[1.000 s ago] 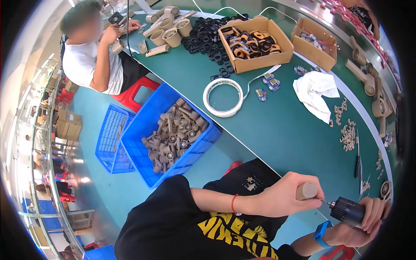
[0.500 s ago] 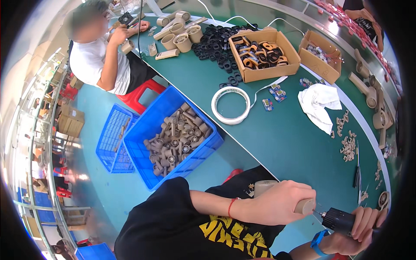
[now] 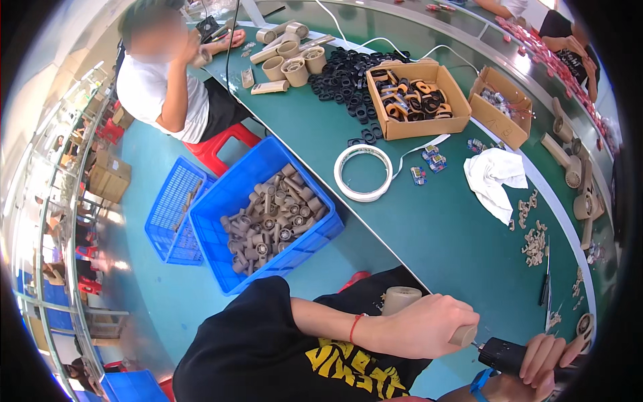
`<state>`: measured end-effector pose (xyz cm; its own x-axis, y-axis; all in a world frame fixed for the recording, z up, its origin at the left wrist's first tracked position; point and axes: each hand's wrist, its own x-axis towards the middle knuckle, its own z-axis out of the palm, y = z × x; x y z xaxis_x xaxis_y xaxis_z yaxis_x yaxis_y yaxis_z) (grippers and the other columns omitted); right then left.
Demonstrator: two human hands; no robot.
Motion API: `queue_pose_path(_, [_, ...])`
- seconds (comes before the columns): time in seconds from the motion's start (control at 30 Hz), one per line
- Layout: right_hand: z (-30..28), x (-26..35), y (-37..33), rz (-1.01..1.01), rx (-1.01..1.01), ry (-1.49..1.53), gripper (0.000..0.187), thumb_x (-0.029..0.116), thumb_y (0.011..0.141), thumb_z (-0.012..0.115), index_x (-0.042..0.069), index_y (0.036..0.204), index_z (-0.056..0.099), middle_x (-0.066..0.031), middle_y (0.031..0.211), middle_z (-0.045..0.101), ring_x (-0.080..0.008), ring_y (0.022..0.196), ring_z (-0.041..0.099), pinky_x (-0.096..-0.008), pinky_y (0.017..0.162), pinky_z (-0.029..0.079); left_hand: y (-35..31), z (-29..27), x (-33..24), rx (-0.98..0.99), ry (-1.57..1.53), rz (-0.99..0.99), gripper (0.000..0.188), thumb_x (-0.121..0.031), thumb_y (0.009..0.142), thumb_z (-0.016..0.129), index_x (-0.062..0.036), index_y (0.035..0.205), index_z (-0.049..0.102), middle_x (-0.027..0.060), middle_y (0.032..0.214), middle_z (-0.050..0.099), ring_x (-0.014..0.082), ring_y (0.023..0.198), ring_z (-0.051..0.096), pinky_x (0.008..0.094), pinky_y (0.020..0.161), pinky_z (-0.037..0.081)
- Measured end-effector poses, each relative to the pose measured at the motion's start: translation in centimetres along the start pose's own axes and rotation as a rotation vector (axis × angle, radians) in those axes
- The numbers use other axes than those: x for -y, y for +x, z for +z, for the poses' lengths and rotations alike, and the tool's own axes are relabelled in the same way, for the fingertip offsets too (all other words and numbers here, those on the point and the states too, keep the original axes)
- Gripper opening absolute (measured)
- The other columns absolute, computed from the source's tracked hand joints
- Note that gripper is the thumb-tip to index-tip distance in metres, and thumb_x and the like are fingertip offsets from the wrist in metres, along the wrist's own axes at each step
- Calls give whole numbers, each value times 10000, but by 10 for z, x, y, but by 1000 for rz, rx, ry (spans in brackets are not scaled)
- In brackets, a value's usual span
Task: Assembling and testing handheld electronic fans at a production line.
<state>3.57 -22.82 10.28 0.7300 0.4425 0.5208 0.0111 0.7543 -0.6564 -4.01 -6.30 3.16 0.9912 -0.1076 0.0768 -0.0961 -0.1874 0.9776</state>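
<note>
1. My left hand (image 3: 425, 328) is closed around a beige plastic tube (image 3: 463, 336), held above my lap at the near edge of the green table (image 3: 462, 234); its rounded end pokes out to the right.
2. A wide, beige, cup-shaped plastic piece (image 3: 400, 301) shows just beyond that fist; I can't tell whether it is joined to the tube.
3. My right hand (image 3: 544, 362) has its fingers curled around a black cylindrical driver (image 3: 502, 355), its thin metal bit (image 3: 477, 345) aimed left at the tube's end. Whether they touch, I can't tell.
4. Both look held in mid-air, so a twist of the tube or a tilted driver could make the bit skid into my left fingers.
5. A careless swing of my right arm could scatter the small beige plastic pieces (image 3: 534, 246) on the table's right side.
</note>
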Motion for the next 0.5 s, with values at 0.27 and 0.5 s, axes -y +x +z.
queue_pose_path(0.27, [-1,2,-9,75,11,-25,213,31,779,594,80,955,484,5,580,404,-107,496,411,-225,486,328,-7,6,3,55,58,47,196,-71,630,676,11,778,576,169,772,602,376,747,610,416,663,504])
queue_pose_path(0.5, [-5,6,-14,-154,-158,65,206,54,779,615,61,962,521,30,590,407,-84,505,413,-210,505,360,-14,-8,-5,-21,-55,46,382,-301,721,741,-21,872,531,149,828,590,330,799,599,388,668,473])
